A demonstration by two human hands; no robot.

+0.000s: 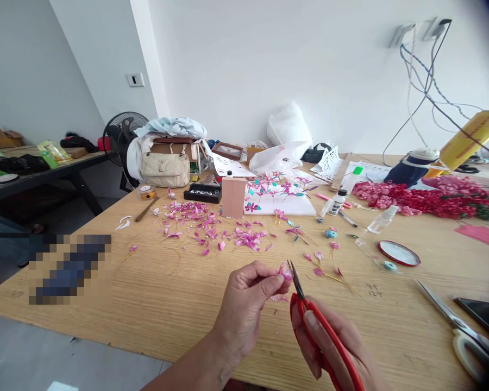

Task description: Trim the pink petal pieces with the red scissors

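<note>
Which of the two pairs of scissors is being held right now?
The red-handled pair, in the person's right hand, its tips beside the pink petals in the left hand. The other pair, with off-white handles, lies on the table.

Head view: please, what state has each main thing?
Small red-handled scissors: slightly open, in right hand.
Translucent pink flower: pinched, left hand.
White black-capped bottle: closed, upright.
Beige quilted handbag: flap down.
Pale wooden block: standing upright.
Black round fan: running or not, cannot tell.
</note>
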